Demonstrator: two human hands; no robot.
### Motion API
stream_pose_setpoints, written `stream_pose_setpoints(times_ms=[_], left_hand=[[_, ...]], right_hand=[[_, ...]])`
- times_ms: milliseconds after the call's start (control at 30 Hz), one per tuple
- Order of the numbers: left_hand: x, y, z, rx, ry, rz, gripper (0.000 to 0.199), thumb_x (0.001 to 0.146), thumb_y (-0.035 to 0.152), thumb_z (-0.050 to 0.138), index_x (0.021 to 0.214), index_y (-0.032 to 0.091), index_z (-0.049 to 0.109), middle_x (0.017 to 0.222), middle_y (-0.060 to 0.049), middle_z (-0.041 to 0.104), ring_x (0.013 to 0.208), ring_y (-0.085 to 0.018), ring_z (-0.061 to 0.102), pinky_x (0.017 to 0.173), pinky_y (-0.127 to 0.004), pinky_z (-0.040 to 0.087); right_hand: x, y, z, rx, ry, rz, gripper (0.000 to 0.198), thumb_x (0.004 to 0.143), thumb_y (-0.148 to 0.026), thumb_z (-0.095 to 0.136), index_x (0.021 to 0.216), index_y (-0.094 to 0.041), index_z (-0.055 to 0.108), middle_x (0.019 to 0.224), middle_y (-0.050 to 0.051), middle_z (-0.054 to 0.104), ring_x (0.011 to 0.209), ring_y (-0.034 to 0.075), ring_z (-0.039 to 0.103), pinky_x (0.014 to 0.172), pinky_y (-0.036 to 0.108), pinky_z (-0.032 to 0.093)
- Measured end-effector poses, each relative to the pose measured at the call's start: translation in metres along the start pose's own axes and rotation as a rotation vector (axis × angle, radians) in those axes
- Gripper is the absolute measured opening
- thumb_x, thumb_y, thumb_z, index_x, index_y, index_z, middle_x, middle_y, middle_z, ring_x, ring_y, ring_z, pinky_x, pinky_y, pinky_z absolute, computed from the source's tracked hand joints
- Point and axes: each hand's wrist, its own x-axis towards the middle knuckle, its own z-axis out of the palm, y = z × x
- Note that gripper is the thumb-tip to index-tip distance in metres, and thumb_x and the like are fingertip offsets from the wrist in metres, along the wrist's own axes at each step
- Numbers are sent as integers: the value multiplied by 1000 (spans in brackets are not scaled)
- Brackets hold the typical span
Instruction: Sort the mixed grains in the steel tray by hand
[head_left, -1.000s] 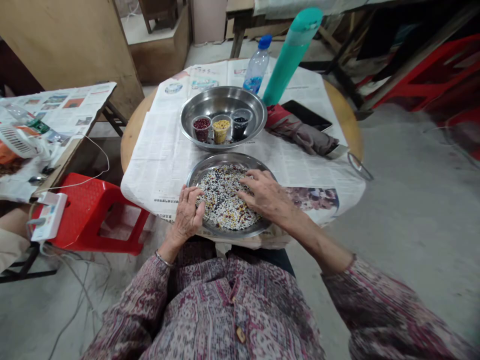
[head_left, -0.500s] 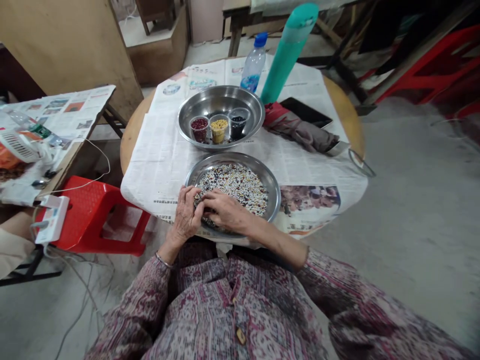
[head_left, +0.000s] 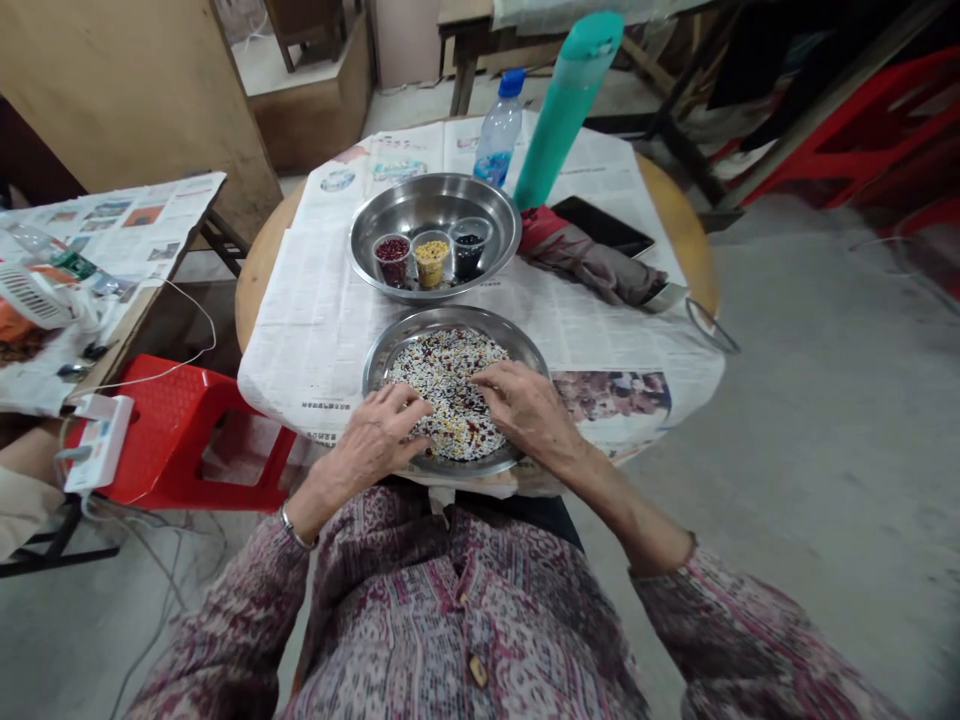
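- The grain mix (head_left: 450,365), white with black, yellow and dark red pieces, is spread over the bottom of a shallow steel dish (head_left: 457,318) at the centre of the frame.
- The left hand (head_left: 382,428) reaches over the dish's lower left side, fingers loosely bent, with a gap between thumb and forefinger over the mix.
- The right hand (head_left: 529,405) comes in over the dish's right side, fingers curled down towards the mix; whether it pinches any grains I cannot tell.
- Just above the dish in the frame sits a deeper steel bowl (head_left: 435,190). In it three clear cups stand in a row: dark red beans (head_left: 392,250) at left, yellow grains (head_left: 431,252) in the middle, black grains (head_left: 469,246) at right.
- Near the bowl's upper right stand a blue-capped clear bottle (head_left: 499,130) and a tall teal bottle (head_left: 566,115).
- Right of the bowl lies a red-and-grey fabric bundle (head_left: 592,265), with a flat black object (head_left: 604,228) beside it.
- Newspaper (head_left: 300,330) covers most of the round wooden table (head_left: 255,290).
- At the left of the frame, a white power strip (head_left: 101,440) lies on a red stool (head_left: 180,410).
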Motion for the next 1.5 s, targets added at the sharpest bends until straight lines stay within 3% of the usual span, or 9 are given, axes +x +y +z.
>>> stream_pose_setpoints(times_ms=[200,400,533,667,767,967,1167,1333,1500], left_hand=[[38,16,13,-30,-347,128,20,98,19,53,115,23,61,106,-4,56,83,-15,59,70,-26,52],[77,-4,18,62,-183,27,24,101,12,40,109,16,61,107,-8,57,90,-18,59,77,-31,52],[97,-10,24,108,-20,-41,34,95,33,61,125,18,56,127,-12,54,117,-29,52,95,-43,51],[118,-1,41,97,-104,39,70,79,45,79,136,18,49,140,-15,47,128,-36,45,105,-54,44],[129,5,51,34,-211,117,44,86,29,70,126,17,56,129,-11,55,119,-29,53,100,-45,48],[105,-3,33,-43,-385,208,19,90,10,52,101,19,64,106,-6,62,96,-19,61,82,-30,51],[49,-20,-7,41,-298,183,17,92,10,49,92,20,63,100,-4,61,96,-18,59,82,-29,49],[38,-25,-9,99,-161,29,12,93,29,61,87,20,62,102,-6,59,97,-22,56,85,-35,51],[62,-16,10,82,-118,3,64,74,46,83,128,26,55,140,-13,45,123,-36,46,96,-50,50]], right_hand=[[-14,-10,8,81,215,112,32,88,-10,43,99,-19,72,99,10,75,96,23,69,90,41,56],[-24,-18,15,27,287,143,39,89,-8,38,106,-18,70,99,11,74,98,24,69,92,43,56],[-26,-23,15,63,389,182,41,91,-9,37,116,-21,67,112,11,71,108,23,66,99,45,54],[-26,-27,13,60,472,217,41,95,-14,35,124,-22,63,121,13,67,117,26,61,102,48,51],[-26,-28,13,59,486,227,40,97,-17,34,126,-23,61,120,12,67,116,25,61,102,48,50],[-27,-26,14,81,509,242,40,96,-16,34,126,-24,61,119,12,66,113,25,61,103,50,49],[-26,-27,16,68,486,221,37,94,-14,38,118,-22,64,112,10,69,108,23,63,99,47,52],[-25,-27,17,64,450,218,33,94,-13,41,110,-23,68,102,9,70,101,23,64,94,45,54],[-26,-27,17,27,485,205,31,94,-14,42,107,-24,69,99,8,70,98,22,66,91,44,56]])
